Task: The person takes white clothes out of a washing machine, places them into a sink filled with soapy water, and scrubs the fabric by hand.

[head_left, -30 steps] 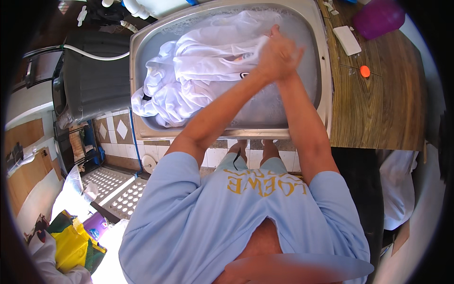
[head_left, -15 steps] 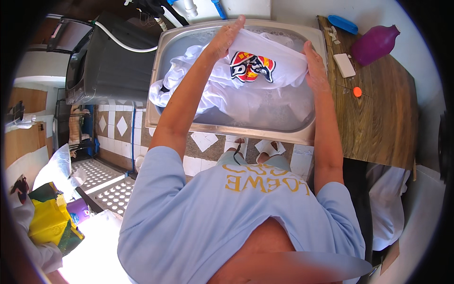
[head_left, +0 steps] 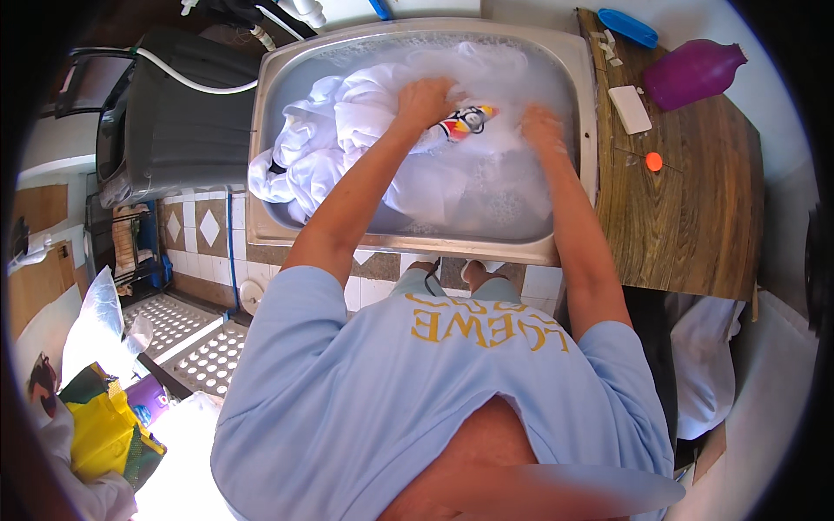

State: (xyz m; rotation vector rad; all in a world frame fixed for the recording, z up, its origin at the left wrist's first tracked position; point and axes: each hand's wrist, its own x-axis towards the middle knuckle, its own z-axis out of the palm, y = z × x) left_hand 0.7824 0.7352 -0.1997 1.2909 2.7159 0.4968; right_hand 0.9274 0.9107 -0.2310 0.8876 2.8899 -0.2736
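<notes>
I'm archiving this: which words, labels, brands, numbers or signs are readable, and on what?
Light blue shirt: large gold lettering, upside down; legible, but I won't copy it.
White cloth in the sink: red, yellow and black print, crumpled, unreadable.
I can read nothing elsewhere.

Right side: I register a wood-grain surface (head_left: pixel 695 217) adjoining a pale grey wall (head_left: pixel 786 373). Left side: I identify a dark grey appliance (head_left: pixel 187 122) and, below it, a black rack (head_left: pixel 130 234). Tiling (head_left: pixel 208 227) in white and brown, with diamond insets, spans the zone between; a thin blue pipe (head_left: pixel 233 252) stands vertically against it. Lower left: I note grey perforated panels (head_left: pixel 213 365) with round holes, beside a patch of overexposed light (head_left: pixel 187 464).
</notes>
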